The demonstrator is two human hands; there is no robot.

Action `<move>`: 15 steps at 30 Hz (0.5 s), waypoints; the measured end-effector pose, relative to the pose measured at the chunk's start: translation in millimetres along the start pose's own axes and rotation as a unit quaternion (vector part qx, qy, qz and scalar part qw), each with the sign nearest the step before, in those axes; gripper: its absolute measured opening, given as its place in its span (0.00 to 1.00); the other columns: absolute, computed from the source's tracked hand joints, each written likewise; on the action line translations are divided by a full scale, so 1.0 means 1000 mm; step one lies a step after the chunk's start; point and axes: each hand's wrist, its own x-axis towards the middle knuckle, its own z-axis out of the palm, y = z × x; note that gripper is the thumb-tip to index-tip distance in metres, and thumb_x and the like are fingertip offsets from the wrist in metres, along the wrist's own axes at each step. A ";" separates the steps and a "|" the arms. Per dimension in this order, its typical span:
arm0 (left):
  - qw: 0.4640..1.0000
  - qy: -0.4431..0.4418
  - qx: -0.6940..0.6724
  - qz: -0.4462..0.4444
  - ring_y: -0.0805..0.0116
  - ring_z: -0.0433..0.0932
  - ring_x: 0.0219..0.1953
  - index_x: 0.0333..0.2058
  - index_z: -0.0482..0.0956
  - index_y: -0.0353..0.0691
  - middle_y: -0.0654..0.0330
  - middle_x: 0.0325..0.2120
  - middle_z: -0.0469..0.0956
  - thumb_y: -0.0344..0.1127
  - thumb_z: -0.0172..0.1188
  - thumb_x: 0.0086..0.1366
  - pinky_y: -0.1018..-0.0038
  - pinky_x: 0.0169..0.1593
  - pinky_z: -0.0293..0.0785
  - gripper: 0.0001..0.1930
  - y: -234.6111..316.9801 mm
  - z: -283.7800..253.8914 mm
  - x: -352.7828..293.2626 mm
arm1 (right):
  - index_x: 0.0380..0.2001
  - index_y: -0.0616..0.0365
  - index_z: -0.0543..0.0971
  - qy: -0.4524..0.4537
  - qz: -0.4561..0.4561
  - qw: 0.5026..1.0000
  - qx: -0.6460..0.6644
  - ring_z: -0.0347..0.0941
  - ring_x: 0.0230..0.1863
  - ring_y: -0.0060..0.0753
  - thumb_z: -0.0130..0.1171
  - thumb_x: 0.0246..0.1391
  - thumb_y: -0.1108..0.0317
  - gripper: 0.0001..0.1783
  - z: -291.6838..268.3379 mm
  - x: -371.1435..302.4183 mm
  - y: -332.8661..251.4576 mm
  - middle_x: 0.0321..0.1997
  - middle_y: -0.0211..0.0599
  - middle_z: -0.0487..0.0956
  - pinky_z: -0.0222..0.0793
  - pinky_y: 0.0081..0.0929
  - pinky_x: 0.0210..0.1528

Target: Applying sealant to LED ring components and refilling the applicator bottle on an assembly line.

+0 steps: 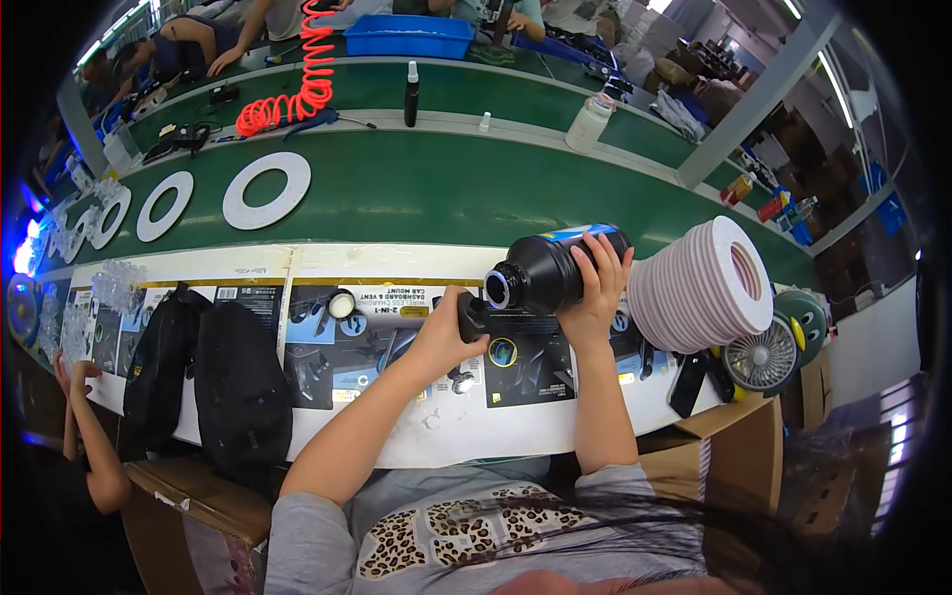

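My right hand (593, 288) grips a large black bottle (540, 273) with a blue label. The bottle lies tilted almost on its side in the air, its uncapped mouth pointing left. Just left of that mouth, my left hand (446, 337) is closed round a small black piece (472, 317); the fingers partly cover it, so its kind is unclear. Below both hands, printed dark cardboard sheets (531, 372) cover the white worktop (416, 441). A small round white lid or cup (341, 303) rests on the sheets left of my left hand.
Stacked white rings (694, 288) stand at right, beside a small fan (762, 357) and a black phone (686, 385). Two black cloth items (238, 387) lie left. Flat white rings (266, 190) sit on the green conveyor (416, 188). A co-worker's hand (74, 375) shows far left.
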 end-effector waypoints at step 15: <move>0.986 -0.108 0.122 0.040 0.51 0.70 0.53 0.54 0.64 0.35 0.48 0.48 0.69 0.35 0.70 0.48 0.65 0.56 0.68 0.34 0.017 -0.028 -0.005 | 0.54 0.47 0.69 0.007 0.003 1.000 -0.010 0.62 0.65 0.47 0.72 0.33 0.70 0.39 0.000 -0.002 0.005 0.60 0.37 0.69 0.36 0.59 0.71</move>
